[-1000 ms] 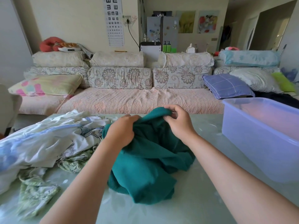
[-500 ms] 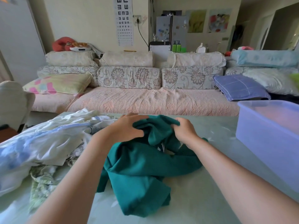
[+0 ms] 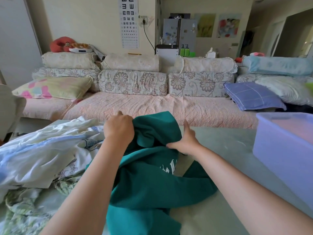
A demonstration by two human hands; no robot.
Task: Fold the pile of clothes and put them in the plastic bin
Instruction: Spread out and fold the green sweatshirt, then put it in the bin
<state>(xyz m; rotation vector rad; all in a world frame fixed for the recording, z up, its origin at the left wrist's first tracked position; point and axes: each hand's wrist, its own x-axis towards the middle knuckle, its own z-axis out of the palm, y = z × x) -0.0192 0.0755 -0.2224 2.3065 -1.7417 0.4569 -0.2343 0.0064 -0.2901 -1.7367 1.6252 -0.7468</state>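
- Step in hand: opening out the first garment, a green top [image 3: 149, 184], so it can be laid flat; no fold is made yet, as I judge it.
- The left hand [image 3: 119, 128] is clamped on a bunch of the top's upper edge and holds it raised off the table [image 3: 228, 209].
- The right hand [image 3: 185, 143] sits lower, just right of the left, with its thumb sticking up free and its fingers reaching into a fold of the top. Whether they pinch the cloth I cannot tell.
- The top hangs from the left hand and trails toward the person between the forearms, with white lettering [image 3: 169, 167] showing just below the right hand.
- The pile [image 3: 42, 158] lies touching the top, left of the left hand. The bin [image 3: 288, 150] stands well right of the right hand, and no clothes show in the part in view.
- Next move, in my view: find the shoulders or hem, draw the hands apart and spread the top flat, lettering down, on the bare table in front of the right hand.
- Since half a second ago the left hand has risen and taken the cloth up with it. The hands, then close together on the bunch, now stand apart. The lettering was hidden then. The pile and bin have not moved.
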